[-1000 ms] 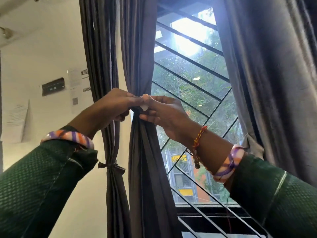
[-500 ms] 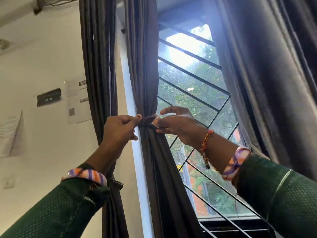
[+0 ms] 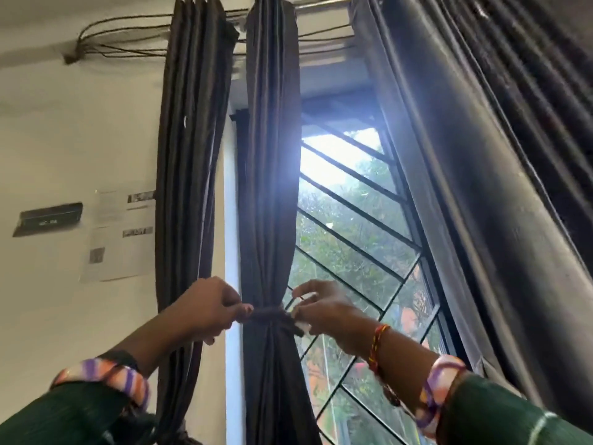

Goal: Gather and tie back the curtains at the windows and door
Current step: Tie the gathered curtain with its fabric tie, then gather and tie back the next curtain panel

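Observation:
A dark grey curtain panel (image 3: 271, 194) hangs gathered at the window's left side, cinched at its waist by a dark tie-back band (image 3: 269, 316). My left hand (image 3: 208, 306) pinches the band's left end. My right hand (image 3: 324, 311) pinches its right end, with a small white tab showing under the fingers. Another gathered curtain (image 3: 189, 175) hangs to the left against the wall. A wide ungathered curtain (image 3: 500, 187) fills the right side.
The window (image 3: 353, 226) has slanted black bars with trees outside. A curtain rod (image 3: 321, 3) and loose cables (image 3: 118, 40) run along the top. Papers (image 3: 118, 239) and a small black plate (image 3: 48, 218) are fixed on the white wall at left.
My hands have drawn apart to either side of the curtain, pulling the band tight around it. The view has tilted upward, so the rod and cables now show.

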Motion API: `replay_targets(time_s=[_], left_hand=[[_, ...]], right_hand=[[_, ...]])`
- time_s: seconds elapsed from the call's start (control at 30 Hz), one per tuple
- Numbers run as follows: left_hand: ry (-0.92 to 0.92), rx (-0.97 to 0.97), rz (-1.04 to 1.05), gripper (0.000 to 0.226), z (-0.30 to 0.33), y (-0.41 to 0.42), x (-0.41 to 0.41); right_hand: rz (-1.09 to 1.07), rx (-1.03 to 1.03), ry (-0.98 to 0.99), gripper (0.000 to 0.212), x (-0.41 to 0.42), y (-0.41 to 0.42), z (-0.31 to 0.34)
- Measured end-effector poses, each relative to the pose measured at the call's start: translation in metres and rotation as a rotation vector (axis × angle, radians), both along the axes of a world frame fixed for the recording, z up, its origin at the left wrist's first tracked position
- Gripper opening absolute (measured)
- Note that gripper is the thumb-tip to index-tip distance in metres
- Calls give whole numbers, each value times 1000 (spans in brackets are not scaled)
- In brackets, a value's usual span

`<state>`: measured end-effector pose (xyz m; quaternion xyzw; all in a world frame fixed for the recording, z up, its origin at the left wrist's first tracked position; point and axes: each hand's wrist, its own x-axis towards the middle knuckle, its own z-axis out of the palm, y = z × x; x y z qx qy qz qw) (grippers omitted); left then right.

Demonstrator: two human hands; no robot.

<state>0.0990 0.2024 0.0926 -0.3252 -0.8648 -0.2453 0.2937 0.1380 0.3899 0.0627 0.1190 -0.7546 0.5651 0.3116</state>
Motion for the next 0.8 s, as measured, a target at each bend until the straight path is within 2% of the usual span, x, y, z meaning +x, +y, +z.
replay_targets(time_s=[0.07,0.17,0.23,0.3,0.33,0.4,0.47,0.57,0.67,0.8], left_hand=[[-55,-129,41,24,12,4,-4],[-59,-358,178,22,24,12,-5],[32,-487,306,21,30,19,-4],[224,-557,411,22,34,27,-2],[312,-562,429,24,36,32,-1],[397,-523,374,27,44,41,2],[367,-468,212,24,53,51,6],[346,-432,-31,29,57,71,15],[404,-487,-71,27,53,95,31],[316,-558,-119,29,52,124,48]], right_hand=[[-48,107,-63,22,-7,-10,7],[-190,306,-108,27,-19,-20,18],[-281,454,-121,25,-21,-23,22],[-364,540,-103,19,-18,-24,29],[-385,563,-89,22,-14,-23,33],[-454,667,-72,24,-1,-18,45],[-590,796,-53,8,18,-8,57],[-827,921,-42,26,46,12,71],[-981,1009,-97,25,74,29,77],[-1076,1021,-153,18,108,48,77]])
